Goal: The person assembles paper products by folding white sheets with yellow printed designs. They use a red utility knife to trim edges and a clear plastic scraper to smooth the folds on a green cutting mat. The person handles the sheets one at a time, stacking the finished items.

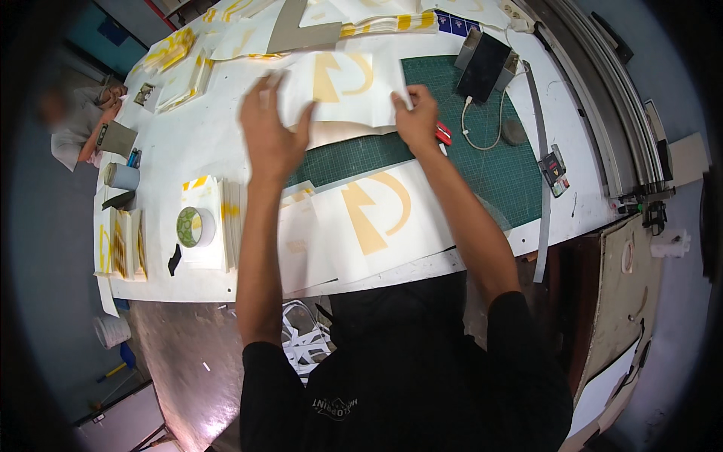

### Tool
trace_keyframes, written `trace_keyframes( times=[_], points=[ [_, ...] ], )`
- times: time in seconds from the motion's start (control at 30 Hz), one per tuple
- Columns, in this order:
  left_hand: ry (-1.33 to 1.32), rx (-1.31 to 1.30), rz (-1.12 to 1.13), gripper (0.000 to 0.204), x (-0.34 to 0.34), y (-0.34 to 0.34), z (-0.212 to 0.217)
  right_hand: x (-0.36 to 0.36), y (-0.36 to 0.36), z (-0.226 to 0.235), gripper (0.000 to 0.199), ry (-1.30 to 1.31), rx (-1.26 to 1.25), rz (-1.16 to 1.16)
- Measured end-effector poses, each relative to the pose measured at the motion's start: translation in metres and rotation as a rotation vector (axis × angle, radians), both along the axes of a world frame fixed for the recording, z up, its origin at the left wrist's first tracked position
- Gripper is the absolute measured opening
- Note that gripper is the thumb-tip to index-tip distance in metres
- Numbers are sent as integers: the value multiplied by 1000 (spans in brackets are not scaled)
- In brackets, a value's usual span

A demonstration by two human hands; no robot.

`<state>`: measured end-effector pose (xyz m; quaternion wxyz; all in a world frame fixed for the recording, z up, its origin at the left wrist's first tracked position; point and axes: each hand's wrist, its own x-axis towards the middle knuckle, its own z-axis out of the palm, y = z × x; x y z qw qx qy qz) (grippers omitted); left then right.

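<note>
A white sheet with a yellow shape [346, 83] lies on the far part of the green cutting mat [497, 162]. My left hand [273, 129] lies spread on its left edge, fingers apart. At the sheet's right corner my right hand [416, 117] pinches the paper. A second white sheet with the same yellow shape [373, 218] lies nearer me, under my forearms. A small red tool [443, 134] rests just right of my right hand.
Stacks of printed sheets [207, 218], a tape roll [196, 226] and a cup [123, 176] sit on the left of the white table [188, 143]. A black device [483, 66], a cable and a metal ruler [541, 173] lie on the right. Another person [79, 124] sits at the far left.
</note>
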<state>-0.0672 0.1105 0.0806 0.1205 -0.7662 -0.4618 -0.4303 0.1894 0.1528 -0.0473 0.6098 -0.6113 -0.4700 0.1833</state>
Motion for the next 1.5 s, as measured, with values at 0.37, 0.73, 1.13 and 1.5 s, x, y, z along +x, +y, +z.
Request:
trace_keyframes(
  times=[0.37,0.73,1.13,1.5],
  points=[
    [395,-473,-158,64,92,9,-106,33,-9,21,31,-534,-82,35],
    [369,-531,-82,62,100,-3,-111,103,-60,4,40,-866,-329,15],
    [366,-521,-77,62,101,-1,-113,62,-71,28,35,-828,-151,223],
    [178,-386,-239,48,86,-48,-82,76,-132,62,45,-809,-510,648]
  ],
)
